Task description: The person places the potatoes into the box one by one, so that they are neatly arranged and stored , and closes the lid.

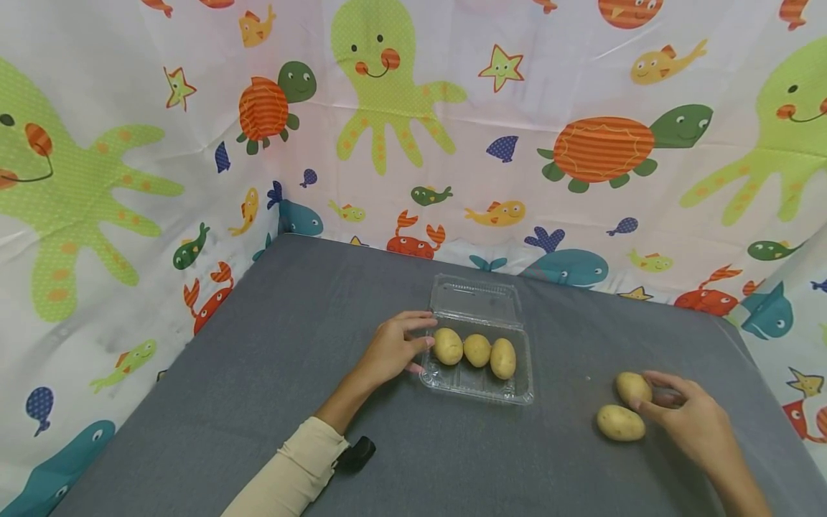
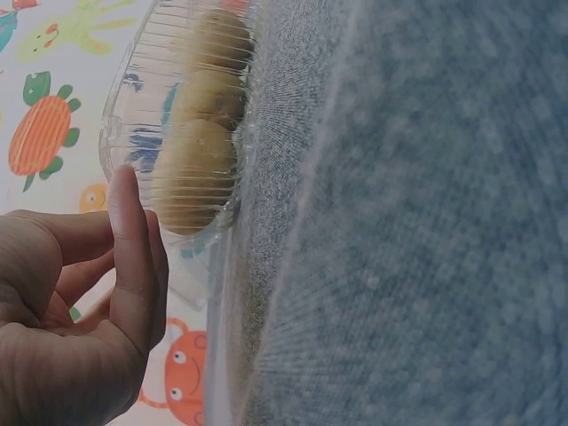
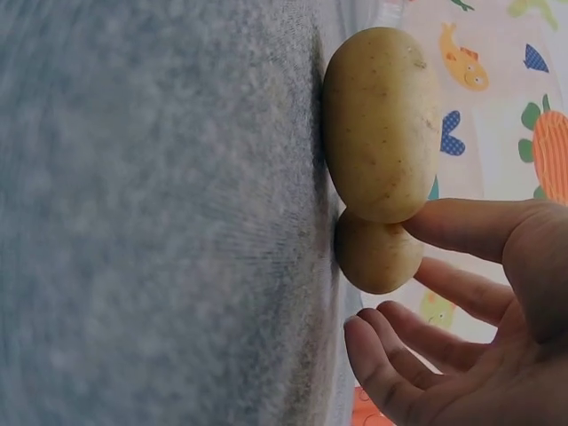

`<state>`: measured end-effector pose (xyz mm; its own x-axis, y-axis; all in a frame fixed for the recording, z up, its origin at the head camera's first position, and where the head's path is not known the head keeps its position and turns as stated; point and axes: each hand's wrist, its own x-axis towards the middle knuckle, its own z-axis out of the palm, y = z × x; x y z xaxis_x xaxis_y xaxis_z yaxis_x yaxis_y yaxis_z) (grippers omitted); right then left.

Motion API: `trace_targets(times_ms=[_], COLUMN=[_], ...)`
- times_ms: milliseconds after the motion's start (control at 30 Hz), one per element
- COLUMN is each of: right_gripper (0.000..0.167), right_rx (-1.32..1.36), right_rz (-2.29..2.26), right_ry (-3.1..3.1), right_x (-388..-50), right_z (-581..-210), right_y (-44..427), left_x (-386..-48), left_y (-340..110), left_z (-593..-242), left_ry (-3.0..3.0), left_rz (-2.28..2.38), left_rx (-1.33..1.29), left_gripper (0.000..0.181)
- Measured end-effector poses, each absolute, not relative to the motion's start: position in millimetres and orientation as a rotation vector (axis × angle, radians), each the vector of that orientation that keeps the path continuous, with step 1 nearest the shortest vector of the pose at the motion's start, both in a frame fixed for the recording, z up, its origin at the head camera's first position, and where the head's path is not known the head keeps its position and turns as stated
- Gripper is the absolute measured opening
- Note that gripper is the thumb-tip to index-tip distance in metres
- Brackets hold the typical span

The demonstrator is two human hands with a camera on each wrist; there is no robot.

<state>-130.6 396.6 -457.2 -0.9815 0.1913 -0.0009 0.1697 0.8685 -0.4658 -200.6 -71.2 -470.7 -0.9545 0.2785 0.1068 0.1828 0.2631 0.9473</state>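
Table point(image 1: 258, 359): grey-covered. Hazard, in judgement: its flat top offers nothing to stop a rounded item that slips loose.

Tub point(image 1: 478, 395): clear, thin plastic, at the middle of the table. Hazard: likely light enough to skid or buckle, should the hand at its left side push hard.

Lid point(image 1: 474, 300): folded open at the tub's far side. Hazard: could swing inward if the tub is jolted.

Potatoes, five. Three in the tub, in a row from left point(image 1: 448, 346) to right point(image 1: 502, 359); bare floor remains on the near side. Two on the table, well to the right: far potato point(image 1: 632, 388) and near potato point(image 1: 621, 423), close together; whether they touch is hard to tell. Hazards: near potato could be nudged away by the thumb beside it; far potato, smooth and round, could squirt out of a fingertip hold.

Left hand point(image 1: 390, 350): fingers loose and parted, tips touching the tub's left edge, gripping nothing.

Right hand point(image 1: 691, 416): partly closed; thumb and forefinger pinch far potato, which sits on the table; remaining fingers bent loosely, without a load.
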Motion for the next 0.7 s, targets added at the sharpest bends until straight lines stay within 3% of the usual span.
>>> trace_targets(times_ms=[400, 700], right_gripper=[0.091, 0.096], right_rx=[-0.315, -0.38], right_rz=[0.868, 0.951], right_ry=[-3.098, -3.14], right_x=[-137.5, -140.3], right_z=[-458.3, -455.8], right_y=[399.4, 399.6], left_x=[-200.7, -200.6], left_y=[-71.1, -71.5], left_z=[-471.2, -472.1], left_ry=[2.424, 2.42], left_rz=[1.814, 1.822], left_rx=[0.454, 0.463], left_gripper=[0.037, 0.038])
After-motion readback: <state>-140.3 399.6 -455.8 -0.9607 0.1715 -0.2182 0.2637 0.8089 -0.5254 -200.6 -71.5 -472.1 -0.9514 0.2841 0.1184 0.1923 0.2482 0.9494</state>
